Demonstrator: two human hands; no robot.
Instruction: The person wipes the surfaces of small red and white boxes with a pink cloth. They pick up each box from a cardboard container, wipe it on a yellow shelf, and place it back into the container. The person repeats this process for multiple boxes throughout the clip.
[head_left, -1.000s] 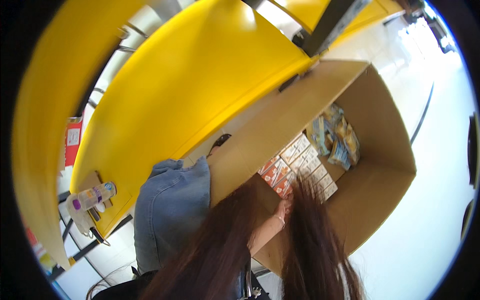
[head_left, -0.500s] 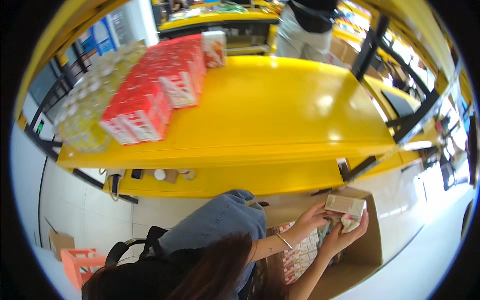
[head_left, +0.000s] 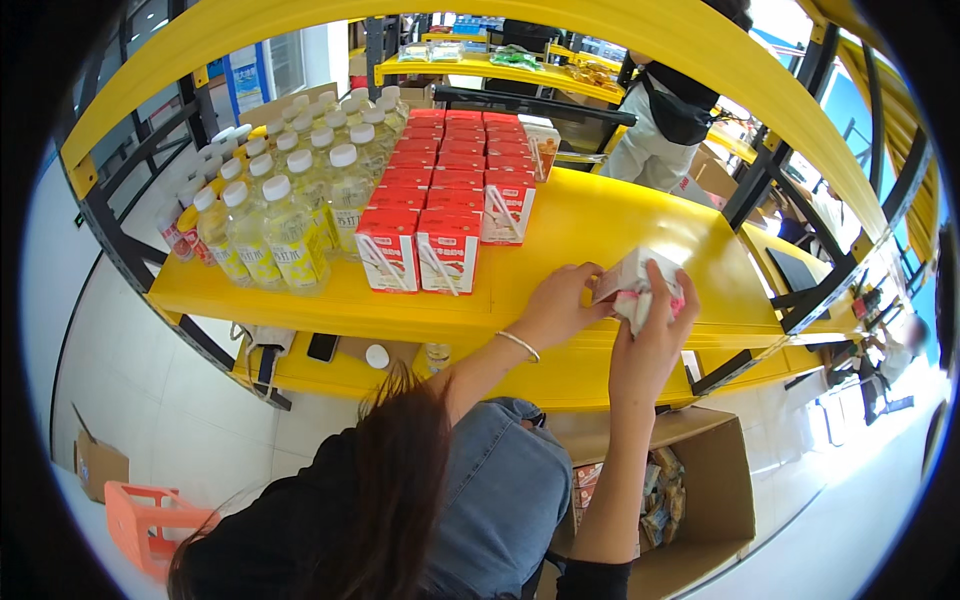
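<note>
Above the right part of the yellow shelf [head_left: 560, 240], both my hands are on a small white carton [head_left: 628, 272]. My left hand [head_left: 562, 310] grips its left end with bent fingers. From the right, my right hand [head_left: 648, 335] wraps round it, also holding a crumpled whitish bundle with pink bits [head_left: 634, 306] against its near side; what the bundle is I cannot make out. To the left, red-and-white drink cartons [head_left: 440, 200] stand in rows on the shelf, with a whitish carton [head_left: 543, 145] behind them at the right.
Clear bottles with white caps [head_left: 290, 215] crowd the shelf's left end. Below, a lower shelf [head_left: 500, 385] holds a phone [head_left: 322, 346]. An open cardboard box [head_left: 715, 480] with packets is on the floor. Black posts [head_left: 755, 185] frame the shelf; a person [head_left: 660, 120] stands beyond.
My hands have risen from over the cardboard box to above the shelf, bringing the carton and the bundle along. The view has shifted, showing the bottles and drink cartons more upright.
</note>
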